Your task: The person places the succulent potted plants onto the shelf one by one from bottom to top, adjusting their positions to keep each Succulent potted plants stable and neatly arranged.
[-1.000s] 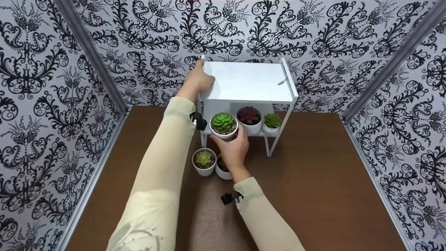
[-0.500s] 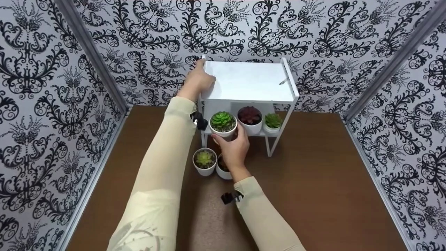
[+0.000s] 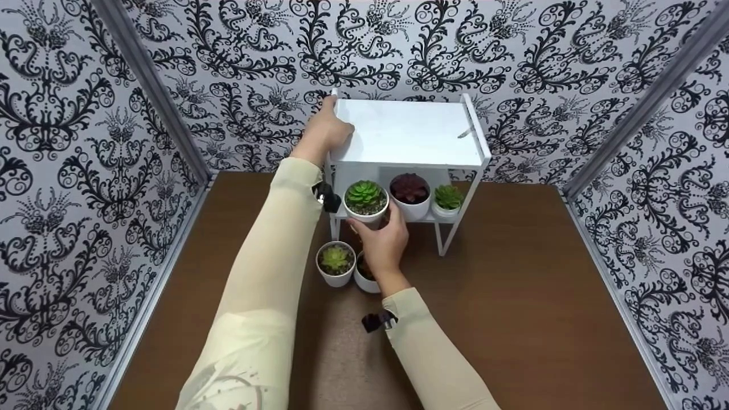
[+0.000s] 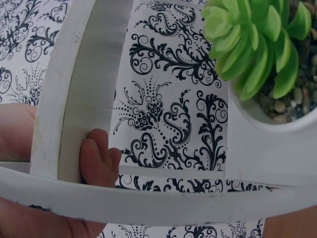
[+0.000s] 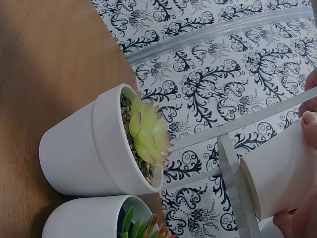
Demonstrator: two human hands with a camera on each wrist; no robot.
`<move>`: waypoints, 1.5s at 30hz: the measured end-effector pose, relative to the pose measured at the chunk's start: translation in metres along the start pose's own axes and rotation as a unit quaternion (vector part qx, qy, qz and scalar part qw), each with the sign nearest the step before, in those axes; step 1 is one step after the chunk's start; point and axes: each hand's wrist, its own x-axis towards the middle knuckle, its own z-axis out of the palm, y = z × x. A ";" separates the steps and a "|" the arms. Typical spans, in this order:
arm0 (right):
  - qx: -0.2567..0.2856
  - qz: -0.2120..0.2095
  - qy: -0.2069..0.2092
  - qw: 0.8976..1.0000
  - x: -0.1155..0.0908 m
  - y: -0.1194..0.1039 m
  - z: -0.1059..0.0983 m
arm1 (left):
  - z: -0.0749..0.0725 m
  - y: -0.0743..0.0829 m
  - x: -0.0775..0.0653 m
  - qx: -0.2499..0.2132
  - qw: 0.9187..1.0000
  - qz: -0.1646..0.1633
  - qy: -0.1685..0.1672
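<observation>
A white two-tier shelf (image 3: 407, 134) stands against the back wall. My left hand (image 3: 326, 130) grips the left end of its upper board; in the left wrist view, fingertips (image 4: 99, 161) show curled round the white frame. With my right hand (image 3: 384, 239) I hold a potted bright green succulent (image 3: 365, 199) at the front left of the lower tier. The underside of this white pot (image 5: 282, 168) shows in the right wrist view, by the shelf's frame. Whether the pot touches the lower board I cannot tell.
On the lower tier sit a dark red succulent (image 3: 410, 196) and a small green one (image 3: 447, 199). A yellow-green potted succulent (image 3: 336, 263) stands on the brown table (image 3: 541, 296), beside another white pot (image 3: 367, 280) partly behind my right hand. Patterned walls surround the table.
My right hand has shifted the green succulent slightly back and up toward the lower tier. The left hand keeps its grip on the shelf.
</observation>
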 end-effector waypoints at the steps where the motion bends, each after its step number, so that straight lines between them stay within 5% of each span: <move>1: -0.001 -0.002 0.001 1.000 0.000 0.000 0.000 | 0.000 0.000 0.000 -0.001 1.000 -0.001 0.000; 45: -0.005 -0.003 0.016 1.000 0.003 -0.001 0.005 | -0.001 0.004 -0.004 -0.008 1.000 -0.017 -0.006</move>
